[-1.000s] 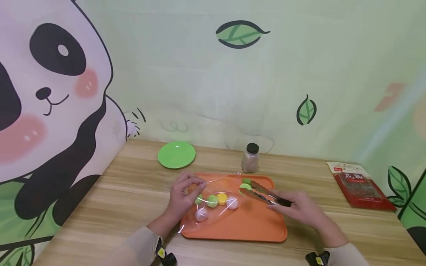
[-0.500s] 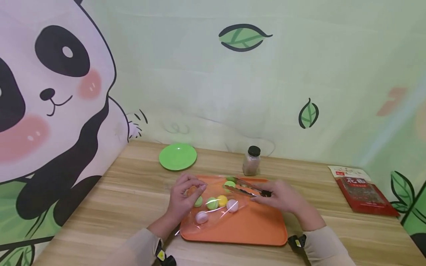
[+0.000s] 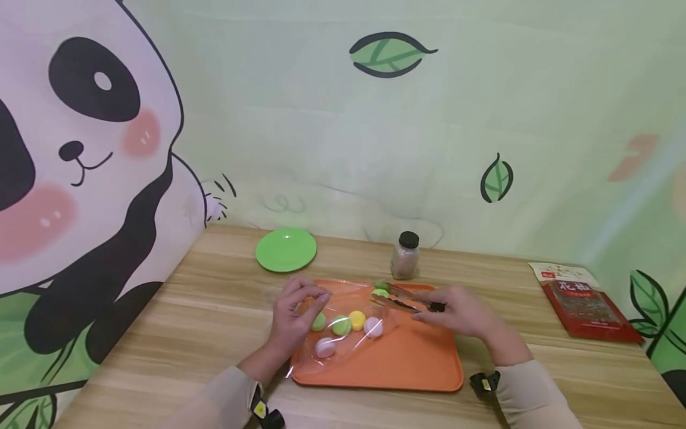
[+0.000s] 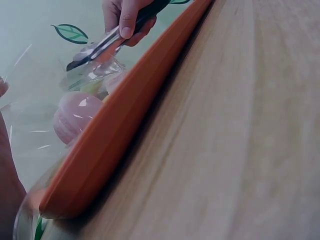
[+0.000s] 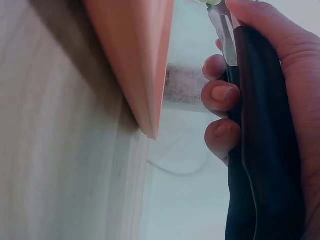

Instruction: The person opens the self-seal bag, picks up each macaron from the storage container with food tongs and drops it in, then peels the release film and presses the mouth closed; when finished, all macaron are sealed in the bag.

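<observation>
A clear plastic bag (image 3: 351, 348) lies over an orange tray (image 3: 415, 366), with several macarons inside, among them a green macaron (image 3: 341, 325), a yellow macaron (image 3: 357, 320) and a pale pink macaron (image 3: 324, 347). My left hand (image 3: 292, 316) pinches the bag's edge between thumb and fingers on the left. In my right hand (image 3: 466, 313) are metal tongs (image 3: 404, 302), their black handles (image 5: 270, 135) gripped in the right wrist view. Another green macaron (image 3: 380, 292) sits between the tong tips, at the bag's right side. Whether it is inside the film I cannot tell.
Behind the tray stands a small black-lidded jar (image 3: 405, 259). A green plate (image 3: 286, 249) lies at the back left, and a red-and-white packet (image 3: 586, 304) at the right. A printed cloth wall closes off the table's back.
My right hand has carried the tongs and the green macaron left toward the bag, then slightly back to the right. My left hand keeps its pinch on the bag, nearly still.
</observation>
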A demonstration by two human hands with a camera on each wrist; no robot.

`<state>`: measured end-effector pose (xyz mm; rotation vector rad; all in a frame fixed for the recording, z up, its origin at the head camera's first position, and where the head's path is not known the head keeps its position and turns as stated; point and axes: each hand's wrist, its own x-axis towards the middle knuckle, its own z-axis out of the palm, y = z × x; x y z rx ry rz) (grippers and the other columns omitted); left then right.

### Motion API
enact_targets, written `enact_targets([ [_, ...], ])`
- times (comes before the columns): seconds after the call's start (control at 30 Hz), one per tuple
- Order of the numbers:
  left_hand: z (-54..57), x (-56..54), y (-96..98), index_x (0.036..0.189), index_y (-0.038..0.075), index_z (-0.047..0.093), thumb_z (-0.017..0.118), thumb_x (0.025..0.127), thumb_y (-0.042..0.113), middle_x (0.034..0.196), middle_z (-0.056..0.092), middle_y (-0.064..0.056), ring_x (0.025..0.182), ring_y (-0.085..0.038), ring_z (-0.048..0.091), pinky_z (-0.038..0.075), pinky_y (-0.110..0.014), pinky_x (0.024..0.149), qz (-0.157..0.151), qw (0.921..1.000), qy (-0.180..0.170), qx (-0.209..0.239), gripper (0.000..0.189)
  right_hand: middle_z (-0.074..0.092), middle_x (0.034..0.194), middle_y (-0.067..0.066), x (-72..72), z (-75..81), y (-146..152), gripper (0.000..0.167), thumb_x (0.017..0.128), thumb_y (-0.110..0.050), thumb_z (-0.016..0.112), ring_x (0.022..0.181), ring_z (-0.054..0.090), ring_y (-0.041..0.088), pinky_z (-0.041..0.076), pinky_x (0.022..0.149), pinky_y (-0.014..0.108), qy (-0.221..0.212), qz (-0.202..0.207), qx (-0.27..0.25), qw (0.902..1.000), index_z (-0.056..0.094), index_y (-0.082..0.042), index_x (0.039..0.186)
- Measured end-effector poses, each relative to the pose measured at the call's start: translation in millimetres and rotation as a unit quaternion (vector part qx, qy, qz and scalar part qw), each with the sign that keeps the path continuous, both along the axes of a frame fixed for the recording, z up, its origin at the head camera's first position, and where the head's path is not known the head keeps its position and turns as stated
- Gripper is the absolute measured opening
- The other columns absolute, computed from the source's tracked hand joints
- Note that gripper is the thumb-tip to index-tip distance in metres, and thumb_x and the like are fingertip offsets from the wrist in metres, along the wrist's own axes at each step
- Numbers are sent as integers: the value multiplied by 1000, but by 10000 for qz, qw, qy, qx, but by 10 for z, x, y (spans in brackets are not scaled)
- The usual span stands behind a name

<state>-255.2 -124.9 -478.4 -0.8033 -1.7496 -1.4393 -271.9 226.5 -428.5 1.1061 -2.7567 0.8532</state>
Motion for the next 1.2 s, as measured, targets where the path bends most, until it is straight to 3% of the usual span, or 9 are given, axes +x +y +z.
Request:
enact_targets([
  [0.13,31,16,2,90,5,75,76,77,-15,84,63,-6,87,-23,55,41,-26,83,71,10000,41,-22,24,68,84,-11,40,23,-86,48,88,-48,75,52,41,-2,36,46,20,-116,30,327,9994,74,-14,121],
  [0.3,195,102,40,87,-2,74,74,76,-19,81,62,-11,84,-27,55,41,-28,81,44,10000,-15,-51,20,47,65,-14,112,82,-245,44,89,-42,76,53,35,-2,30,48,17,106,663,209,9975,73,-10,120],
  [0.4,299,164,57,86,-4,74,74,76,-19,81,62,-13,83,-28,54,41,-28,79,-29,9999,-114,-66,18,45,66,-17,160,130,-320,44,90,-41,75,54,35,-4,29,49,15,251,865,161,9958,73,-11,122],
  [0.5,336,198,60,86,-5,74,74,76,-19,81,62,-13,83,-27,53,41,-27,78,-108,9998,-126,-55,18,45,66,-18,198,164,-385,44,92,-44,73,55,36,-5,29,49,14,285,992,218,9944,73,-13,123],
  [0.6,302,196,47,87,-5,74,74,75,-20,82,61,-13,84,-27,53,41,-26,79,-152,9999,-65,-16,19,45,66,-17,213,176,-438,43,92,-44,72,56,38,-4,29,50,14,407,1053,294,9932,73,-14,123],
  [0.77,64,62,-16,89,1,76,75,76,-17,84,62,-9,86,-24,53,41,-26,80,-118,9999,-32,-35,22,45,66,-18,189,178,-525,41,92,-43,73,56,38,-4,27,49,15,495,1036,309,9929,74,-14,121],
  [0.87,-23,11,-35,91,5,77,76,78,-14,87,62,-7,88,-24,53,41,-26,80,-128,9999,-46,-50,22,41,63,-16,167,203,-593,38,92,-43,73,53,35,-4,25,48,15,486,1102,261,9924,73,-16,120],
  [1.2,11,26,7,91,6,76,75,79,-14,88,63,-8,90,-26,54,40,-28,86,-99,9999,40,9,23,42,63,-19,133,192,-779,36,89,-43,75,53,37,-4,28,48,16,1222,903,607,9865,75,-17,114],
])
